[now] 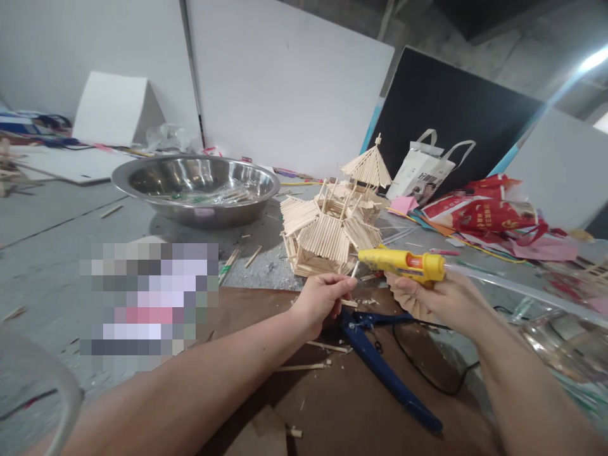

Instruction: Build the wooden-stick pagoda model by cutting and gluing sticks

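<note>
In the head view, the left hand [323, 303] pinches a short stick [354, 270] between thumb and fingers, the stick pointing up. The right hand [434, 297] is closed around a yellow glue gun [399, 263], and a long clear glue stick [513, 288] runs out of its back. The two hands are apart from each other. The gun's tip points left, close to the top of the stick; whether they touch, I cannot tell.

Just behind the left hand stands a model house [327, 231] built of sticks, with a small pointed roof [368, 166] at its top. Below the hands, blue pliers [389, 380] lie on a brown mat [351, 411], with loose stick pieces and a black cord [451, 391] near them. On the grey surface [57, 218], a metal bowl [204, 214] with plastic wrapping inside sits to the left. At the right are a white bag [420, 171] and red packaging [484, 209].
</note>
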Demonstrator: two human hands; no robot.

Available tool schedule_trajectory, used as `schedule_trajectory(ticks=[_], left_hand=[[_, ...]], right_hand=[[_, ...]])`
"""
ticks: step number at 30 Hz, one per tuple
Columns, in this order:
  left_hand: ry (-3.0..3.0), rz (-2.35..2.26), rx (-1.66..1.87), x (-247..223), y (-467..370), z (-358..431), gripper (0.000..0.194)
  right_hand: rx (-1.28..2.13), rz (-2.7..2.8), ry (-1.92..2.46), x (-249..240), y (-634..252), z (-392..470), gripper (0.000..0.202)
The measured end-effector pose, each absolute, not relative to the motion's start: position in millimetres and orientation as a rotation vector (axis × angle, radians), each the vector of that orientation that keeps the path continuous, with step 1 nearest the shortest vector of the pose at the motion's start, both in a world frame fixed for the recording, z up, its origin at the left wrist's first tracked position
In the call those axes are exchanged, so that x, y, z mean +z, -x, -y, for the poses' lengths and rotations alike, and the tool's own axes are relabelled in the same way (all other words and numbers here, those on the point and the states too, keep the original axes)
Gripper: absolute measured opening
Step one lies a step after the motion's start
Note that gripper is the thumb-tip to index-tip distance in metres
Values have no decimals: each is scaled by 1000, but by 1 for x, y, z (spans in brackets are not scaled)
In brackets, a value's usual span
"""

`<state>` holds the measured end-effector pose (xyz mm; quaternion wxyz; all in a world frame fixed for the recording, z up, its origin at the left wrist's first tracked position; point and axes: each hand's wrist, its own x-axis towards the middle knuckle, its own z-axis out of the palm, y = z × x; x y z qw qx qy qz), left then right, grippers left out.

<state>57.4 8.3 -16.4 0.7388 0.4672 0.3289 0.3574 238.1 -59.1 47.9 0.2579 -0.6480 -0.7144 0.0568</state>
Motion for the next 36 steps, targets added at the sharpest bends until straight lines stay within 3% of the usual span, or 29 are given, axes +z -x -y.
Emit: schedule_trajectory(ticks=[36], left_hand=[[-944,-698,805,-13,-57,-9,24]], right_hand=[[-210,1947,1735,46,-225,58,34]])
